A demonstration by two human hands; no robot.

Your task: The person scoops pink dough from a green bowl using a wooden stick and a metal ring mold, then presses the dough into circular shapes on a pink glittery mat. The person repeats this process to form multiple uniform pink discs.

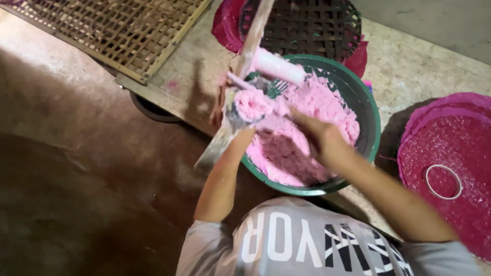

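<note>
The person is loading pink dough [307, 128] from the green basin [371, 110], sitting mid-tabletop [409, 66], into a metal tube [240, 110] at the basin's nine o'clock rim. The left hand [225, 102] is wrapping the tube; the right hand [319, 138] is pressing dough toward it, its grip blurred, so I cannot tell. Keeping the tube steady and packing small lumps firmly would likely avoid gaps. Pink mesh discs [450, 168] are lying at three o'clock.
</note>
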